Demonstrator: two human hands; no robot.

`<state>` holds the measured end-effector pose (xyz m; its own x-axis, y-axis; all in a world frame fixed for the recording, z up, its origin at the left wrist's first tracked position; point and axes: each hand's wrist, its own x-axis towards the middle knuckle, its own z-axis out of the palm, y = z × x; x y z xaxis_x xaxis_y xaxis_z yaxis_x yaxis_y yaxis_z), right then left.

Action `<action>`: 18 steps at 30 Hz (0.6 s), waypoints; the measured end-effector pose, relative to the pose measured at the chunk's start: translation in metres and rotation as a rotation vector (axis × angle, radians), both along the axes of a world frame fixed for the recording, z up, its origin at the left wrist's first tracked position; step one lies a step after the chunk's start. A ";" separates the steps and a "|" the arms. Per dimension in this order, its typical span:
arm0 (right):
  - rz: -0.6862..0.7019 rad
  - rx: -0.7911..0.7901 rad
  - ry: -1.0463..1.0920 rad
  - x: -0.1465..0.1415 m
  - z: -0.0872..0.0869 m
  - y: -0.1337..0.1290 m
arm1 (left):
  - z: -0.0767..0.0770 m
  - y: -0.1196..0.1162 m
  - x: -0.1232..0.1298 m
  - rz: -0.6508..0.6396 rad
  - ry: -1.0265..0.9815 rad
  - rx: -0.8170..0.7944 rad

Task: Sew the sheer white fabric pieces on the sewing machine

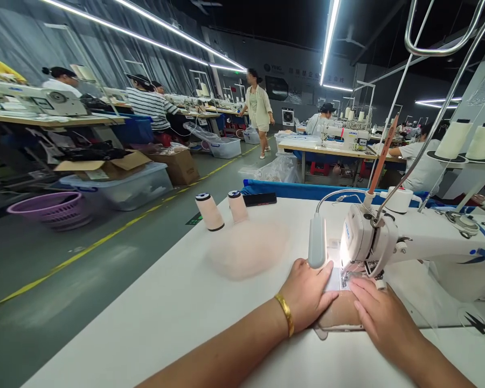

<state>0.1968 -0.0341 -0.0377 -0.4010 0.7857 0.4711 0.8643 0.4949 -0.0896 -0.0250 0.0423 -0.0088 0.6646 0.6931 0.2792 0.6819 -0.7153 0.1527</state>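
Observation:
My left hand (307, 293), with a gold bracelet at the wrist, lies flat left of the sewing machine's needle area, thumb spread from the fingers. My right hand (383, 315) rests on the other side, fingers stretched out, tips close to the presser foot (345, 278). Between them a piece of thin beige fabric (341, 310) lies on the machine bed, touched by both hands. The white sewing machine (364, 237) stands over it; a small lamp (317, 242) lights the needle area. My fingertips partly hide the fabric at the needle.
A sheer beige fabric piece (248, 250) lies on the white table (178, 312), near two thread cones (209, 212) and a black box (261, 199). Red-handled snips (483, 328) lie at right. Thread cones (455, 139) stand behind the machine. A person (258, 105) walks in the aisle.

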 end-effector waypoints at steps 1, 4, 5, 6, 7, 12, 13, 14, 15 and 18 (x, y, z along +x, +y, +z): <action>0.021 0.020 0.014 0.000 0.000 -0.001 | 0.002 -0.002 0.000 0.014 0.039 -0.008; 0.108 0.069 0.048 -0.003 0.002 -0.003 | 0.012 -0.017 0.001 0.053 0.153 -0.011; 0.142 0.085 0.054 -0.005 0.005 -0.003 | 0.016 -0.023 0.000 0.061 0.186 -0.007; 0.172 0.096 0.055 -0.008 0.008 -0.004 | 0.021 -0.029 -0.001 0.053 0.214 -0.008; 0.199 0.100 0.052 -0.011 0.012 -0.005 | 0.026 -0.034 -0.004 0.020 0.235 -0.023; 0.397 0.030 0.054 -0.038 0.021 -0.012 | 0.043 -0.028 -0.029 -0.096 0.163 -0.140; 0.440 0.038 0.055 -0.042 0.019 -0.014 | 0.044 -0.021 -0.033 -0.053 0.135 -0.133; 0.469 0.056 0.050 -0.046 0.016 -0.016 | 0.044 -0.014 -0.037 -0.004 0.117 -0.122; 0.478 0.080 0.038 -0.048 0.011 -0.018 | 0.043 -0.007 -0.039 0.035 0.100 -0.108; 0.458 0.113 0.001 -0.046 -0.003 -0.029 | 0.036 0.004 -0.037 0.075 0.069 -0.083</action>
<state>0.1509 -0.0632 -0.0405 -0.6937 0.4719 0.5442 0.5550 0.8317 -0.0137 -0.0619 0.0466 0.0273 0.6256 0.7605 0.1742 0.7440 -0.6487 0.1600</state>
